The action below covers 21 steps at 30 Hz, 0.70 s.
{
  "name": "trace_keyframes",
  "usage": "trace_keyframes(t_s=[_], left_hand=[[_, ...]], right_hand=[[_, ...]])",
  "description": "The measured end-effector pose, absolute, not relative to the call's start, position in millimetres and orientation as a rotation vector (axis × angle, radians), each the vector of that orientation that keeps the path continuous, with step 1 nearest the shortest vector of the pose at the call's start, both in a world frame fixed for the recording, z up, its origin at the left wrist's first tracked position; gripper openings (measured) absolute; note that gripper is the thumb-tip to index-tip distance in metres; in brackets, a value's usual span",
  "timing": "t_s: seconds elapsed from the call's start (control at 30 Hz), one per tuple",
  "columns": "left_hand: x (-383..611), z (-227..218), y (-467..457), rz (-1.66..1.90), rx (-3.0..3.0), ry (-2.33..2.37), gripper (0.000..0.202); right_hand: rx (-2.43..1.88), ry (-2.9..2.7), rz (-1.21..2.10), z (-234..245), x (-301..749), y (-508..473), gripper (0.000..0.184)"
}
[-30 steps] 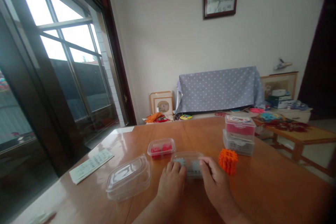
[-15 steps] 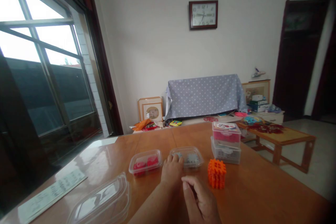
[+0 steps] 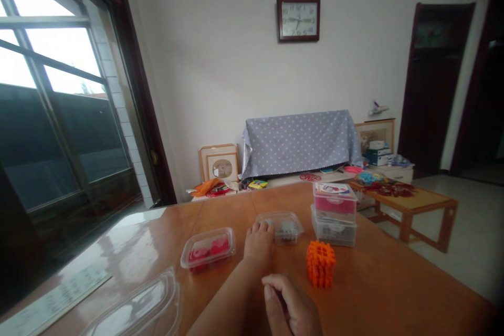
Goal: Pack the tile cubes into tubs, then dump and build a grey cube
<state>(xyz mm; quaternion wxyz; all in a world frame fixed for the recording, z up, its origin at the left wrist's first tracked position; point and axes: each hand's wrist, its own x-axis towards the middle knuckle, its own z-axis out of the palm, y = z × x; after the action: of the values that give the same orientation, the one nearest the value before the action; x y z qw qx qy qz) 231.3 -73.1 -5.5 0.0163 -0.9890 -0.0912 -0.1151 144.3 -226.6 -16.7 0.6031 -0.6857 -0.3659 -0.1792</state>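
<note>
While the clear plastic box lies on the wooden table, its left end is touched by the fingers of the left hand, which are laid slightly bent over the rim; whether the box is gripped cannot be told. The box is placed just ahead of those fingers and to their right, its long axis running across the view, and the left hand is clearly the nearer one. Small grey pieces are seen through its cloudy plastic. The right hand is seen lower down, its fingers loosely curled, with nothing visible in them. An orange lattice block is set between that hand and two stacked plastic boxes. A box of red pieces is placed left of the left hand, and an empty clear tray lies nearer the window.
</note>
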Motion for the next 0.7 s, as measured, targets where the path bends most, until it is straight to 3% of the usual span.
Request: trace_keyframes(t_s=[0.17, 0.37, 0.7], left_hand=[[203.7, -10.9, -65.3, -0.558, -3.066, -0.216, 0.044], [185.4, -7.4, -49.6, -0.489, -3.085, -0.224, 0.031], [219.8, -9.4, -57.5, -0.468, -3.093, -0.144, 0.028]], right_hand=[[-1.563, -0.911, -0.296, -11.1, 148.5, -237.7, 0.02], [-1.564, -0.9, -0.225, -9.3, 146.5, -237.7, 0.023], [-1.583, -0.895, -0.221, -10.2, 153.0, -237.1, 0.024]])
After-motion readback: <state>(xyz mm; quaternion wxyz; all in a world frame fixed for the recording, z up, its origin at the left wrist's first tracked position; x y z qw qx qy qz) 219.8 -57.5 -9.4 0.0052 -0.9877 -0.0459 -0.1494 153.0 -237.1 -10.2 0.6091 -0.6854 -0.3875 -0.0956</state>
